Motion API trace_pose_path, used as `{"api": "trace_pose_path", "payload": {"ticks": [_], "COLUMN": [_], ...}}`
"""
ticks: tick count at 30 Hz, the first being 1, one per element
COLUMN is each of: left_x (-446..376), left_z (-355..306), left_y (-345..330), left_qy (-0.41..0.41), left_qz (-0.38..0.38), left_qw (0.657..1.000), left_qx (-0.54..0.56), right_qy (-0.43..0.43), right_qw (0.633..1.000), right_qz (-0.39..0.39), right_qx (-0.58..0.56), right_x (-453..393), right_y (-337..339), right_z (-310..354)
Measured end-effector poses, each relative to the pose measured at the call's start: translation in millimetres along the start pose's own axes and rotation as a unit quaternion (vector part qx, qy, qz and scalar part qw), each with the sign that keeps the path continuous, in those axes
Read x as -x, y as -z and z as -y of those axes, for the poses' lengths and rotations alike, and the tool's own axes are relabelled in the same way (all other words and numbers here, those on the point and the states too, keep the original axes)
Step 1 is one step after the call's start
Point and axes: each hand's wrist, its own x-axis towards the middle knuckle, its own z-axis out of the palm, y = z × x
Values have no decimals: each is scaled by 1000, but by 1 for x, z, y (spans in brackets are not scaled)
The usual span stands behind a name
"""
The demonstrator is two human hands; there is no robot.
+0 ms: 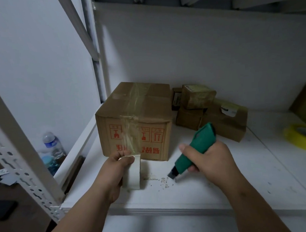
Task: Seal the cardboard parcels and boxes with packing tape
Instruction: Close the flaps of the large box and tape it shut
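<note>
On a white shelf (213,187), a left hand (114,172) grips a tape roll (132,173), its strip running up the front of a cardboard box (136,120). The right hand (208,159) holds a green cutter (194,149), blade down. Best to keep the strip taut and cut close to the roll — away from fingers.

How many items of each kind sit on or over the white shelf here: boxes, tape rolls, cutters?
Large cardboard box: 1
Small cardboard parcels: 4, stacked, so some may be hidden
Tape rolls: 2, clear roll in left hand, yellow roll
Green cutter in right hand: 1
Total: 8
</note>
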Motion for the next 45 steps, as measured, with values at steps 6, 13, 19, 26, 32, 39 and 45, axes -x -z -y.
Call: {"api": "trace_pose_path", "payload": {"ticks": [6,13,19,26,32,39,45], "left_x": [-1,2,8,5,-2,-5,-6], "left_z": [1,2,1,2,1,-11,-23], "left_y": [1,4,4,3,13,23,27], "left_qy": [-1,3,-13,-44,-56,-25,-11], "left_qz": [7,10,23,1,-36,-5,22], "left_qw": [1000,1000,1000,999,997,989,968], "left_qx": [8,10,-1,-15,-40,-149,-250], "right_qy": [-19,-103,-132,-166,-179,-184,-238], "right_qw": [939,886,894,867,860,883,897], "right_qz": [-31,1,-51,-105,-140,-119,-81], "right_qx": [-341,-452,-425,-458,-457,-415,-364], "right_x": [-7,-4,-5,-6,-6,4,-9], "right_y": [-34,-88,-114,-130,-118,-87,-55], "right_z": [8,8,7,8,1,-24,-49]}}
